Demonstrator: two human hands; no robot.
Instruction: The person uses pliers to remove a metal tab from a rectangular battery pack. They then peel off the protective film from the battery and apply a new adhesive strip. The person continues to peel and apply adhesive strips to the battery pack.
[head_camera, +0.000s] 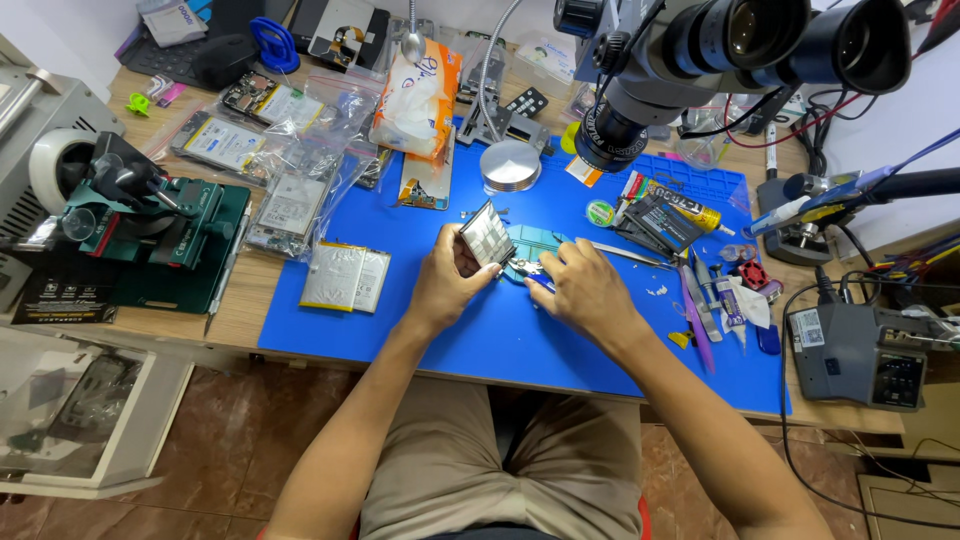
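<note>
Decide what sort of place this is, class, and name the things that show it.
Most likely an electronics repair bench: a stereo microscope hangs over a blue work mat, a soldering station sits beside it, and the left hand holds a small flat component.

Two bare hands were in view, the left hand (445, 285) and the right hand (585, 292); one small metal-backed panel (487, 235) stood tilted in the left; one blue work mat (500, 335) covered the desk; one microscope (700, 60) hung above with two eyepieces; one flat pale battery pack (345, 276) lay on the mat's left edge; one orange-and-white tissue packet (418, 100) sat further back; one green clamping machine (165, 235) stood at the left; one grey soldering station (860, 355) stood at the right; one round silver lamp base (510, 165) sat behind the hands; several clear bags of parts lay at the upper left, too overlapped to count.
</note>
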